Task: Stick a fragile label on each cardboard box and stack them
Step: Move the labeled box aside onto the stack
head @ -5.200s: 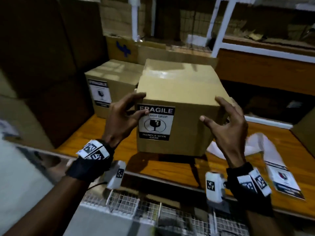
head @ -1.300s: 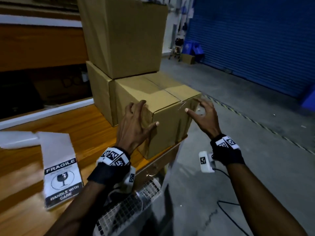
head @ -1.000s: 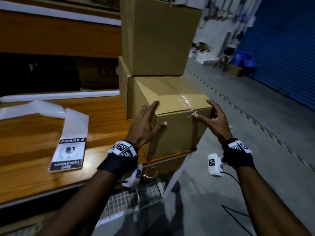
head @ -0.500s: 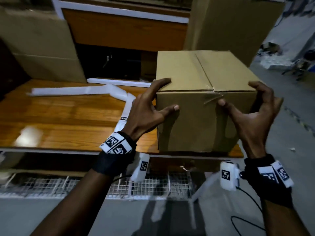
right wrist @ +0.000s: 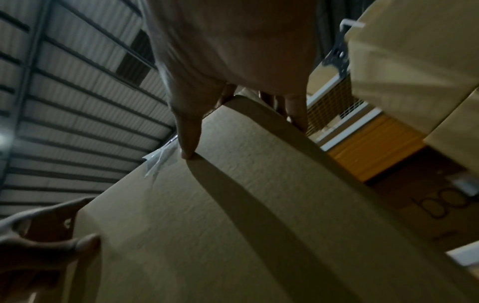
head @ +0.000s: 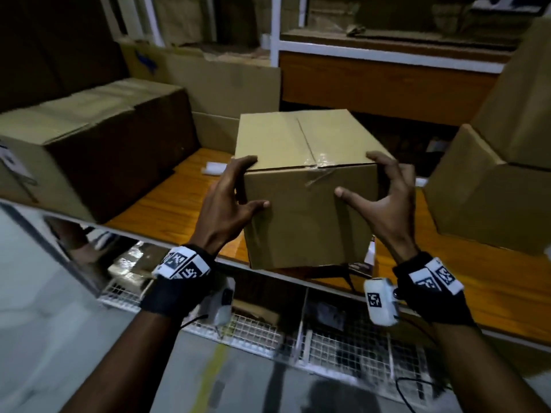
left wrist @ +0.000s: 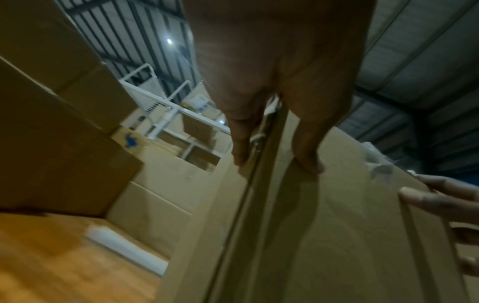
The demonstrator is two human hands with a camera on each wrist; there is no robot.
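Observation:
A plain cardboard box (head: 307, 216) with a taped top seam and no label on its near face is held between both hands just above the wooden table's (head: 167, 204) front edge. My left hand (head: 235, 195) grips its upper left corner, thumb on the near face and fingers over the edge. My right hand (head: 384, 195) grips the upper right corner the same way. The left wrist view shows my left hand (left wrist: 274, 123) along the box (left wrist: 324, 235) corner. In the right wrist view my right hand (right wrist: 233, 82) presses the box (right wrist: 233, 225).
A large cardboard box (head: 89, 144) lies at the left of the table. Two stacked boxes (head: 492, 189) stand at the right. A label strip (head: 368, 257) pokes out under the held box, and white backing paper (head: 214, 168) lies behind it. Wire mesh shelving (head: 328, 347) sits below the table.
Both hands have carried the box left, away from the stack at the table's right end, to the middle of the table. The grip is unchanged.

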